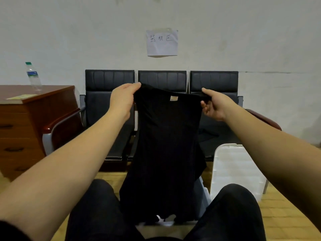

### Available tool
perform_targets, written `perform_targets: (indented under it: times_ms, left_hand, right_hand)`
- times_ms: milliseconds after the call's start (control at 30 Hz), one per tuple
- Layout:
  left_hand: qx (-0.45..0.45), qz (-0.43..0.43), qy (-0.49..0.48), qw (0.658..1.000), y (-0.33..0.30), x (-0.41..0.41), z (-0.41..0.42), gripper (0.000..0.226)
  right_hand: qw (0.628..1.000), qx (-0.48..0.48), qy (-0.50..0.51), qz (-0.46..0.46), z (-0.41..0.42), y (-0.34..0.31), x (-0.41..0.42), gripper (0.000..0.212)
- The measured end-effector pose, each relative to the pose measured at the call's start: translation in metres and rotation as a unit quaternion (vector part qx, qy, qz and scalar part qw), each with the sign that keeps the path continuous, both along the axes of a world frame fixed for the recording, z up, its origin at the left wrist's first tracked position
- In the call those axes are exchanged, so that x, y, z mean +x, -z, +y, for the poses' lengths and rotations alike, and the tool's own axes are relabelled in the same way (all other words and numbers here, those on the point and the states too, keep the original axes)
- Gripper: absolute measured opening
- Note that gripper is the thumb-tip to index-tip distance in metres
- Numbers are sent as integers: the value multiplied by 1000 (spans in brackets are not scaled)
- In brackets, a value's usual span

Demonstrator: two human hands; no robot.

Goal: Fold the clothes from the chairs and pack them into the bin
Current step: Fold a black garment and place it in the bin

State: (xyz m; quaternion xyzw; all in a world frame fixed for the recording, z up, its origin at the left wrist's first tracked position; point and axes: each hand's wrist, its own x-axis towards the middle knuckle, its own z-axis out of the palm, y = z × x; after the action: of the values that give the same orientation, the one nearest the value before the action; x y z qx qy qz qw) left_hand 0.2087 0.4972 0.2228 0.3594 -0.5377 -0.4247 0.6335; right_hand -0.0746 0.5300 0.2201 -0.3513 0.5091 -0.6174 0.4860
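A pale wall [243, 40] fills the upper half of your view, with a handwritten paper sign [162, 42] taped at twelve o'clock. Below it stands a row of three black chairs [109, 94]; on the seat of the one at two o'clock lies what looks like another dark garment [208, 134], hard to make out against the upholstery.

You sit facing them, your dark-trousered knees [97, 209] at six o'clock. Both arms reach forward, and between them hangs a black shirt [166, 145], its small tan neck label [173, 98] facing you. Your left hand [122, 100], at eleven o'clock, pinches one shoulder; your right hand [214, 105], at one o'clock, grips the other with curled fingers. The cloth hangs long and narrow, its hem reaching down between your knees.

This appears to be the start of folding. The next move probably calls for bringing the sides in and halving the length, with little flat surface nearby besides your lap.

The pale bin [203, 193] sits mostly hidden behind the shirt at five o'clock; its white lid [238, 171] leans just beside it at four o'clock. A wooden drawer cabinet [26, 122] stands at nine o'clock, carrying a plastic water bottle [33, 75] and a yellow note [22, 96].
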Motion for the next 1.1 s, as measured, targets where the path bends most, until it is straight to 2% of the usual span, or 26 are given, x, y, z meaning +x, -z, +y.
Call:
perform_targets:
  times_ms: [100, 167, 233, 300, 400, 567, 633, 767, 833, 900, 933, 1100]
  left_hand:
    - [12, 22, -11, 1000, -10, -1, -3, 9]
    - [36, 63, 9, 997, -13, 0, -5, 9]
    - [62, 111, 36, 991, -13, 0, -6, 9]
    - [69, 134, 59, 987, -10, 1, -7, 12]
    - [37, 90, 95, 991, -5, 2, -9, 12]
    - [1, 51, 114, 992, -3, -2, -6, 20]
    - [1, 53, 95, 994, -3, -2, -7, 22]
    - [12, 44, 80, 996, 1, -1, -10, 31]
    - [12, 47, 74, 996, 4, -4, -9, 34]
    - [7, 51, 49, 997, 6, -5, -9, 28]
    - [2, 50, 34, 998, 7, -6, -9, 23]
    - [-44, 8, -37, 998, 8, -7, -11, 15]
  right_hand:
    - [1000, 15, 3, 4, 0, -1, 3, 23]
    - [999, 10, 39, 28, 1, -1, 6, 22]
    - [993, -17, 90, 80, 2, 1, 9, 15]
    - [992, -54, 89, 70, 3, 3, 13, 13]
    - [995, -94, 5, -15, 4, 4, 17, 18]
    - [988, -138, -72, -15, 3, 12, 23, 20]
    - [986, -151, -71, -1, 2, 15, 25, 17]
    - [981, -179, -49, 63, 0, 19, 25, 40]
    - [980, -179, -30, 78, 0, 18, 27, 30]
    - [980, -181, -1, 78, 1, 17, 29, 17]
    - [980, -183, 14, 74, 2, 16, 30, 17]
    - [982, -186, -14, 27, 1, 11, 27, 59]
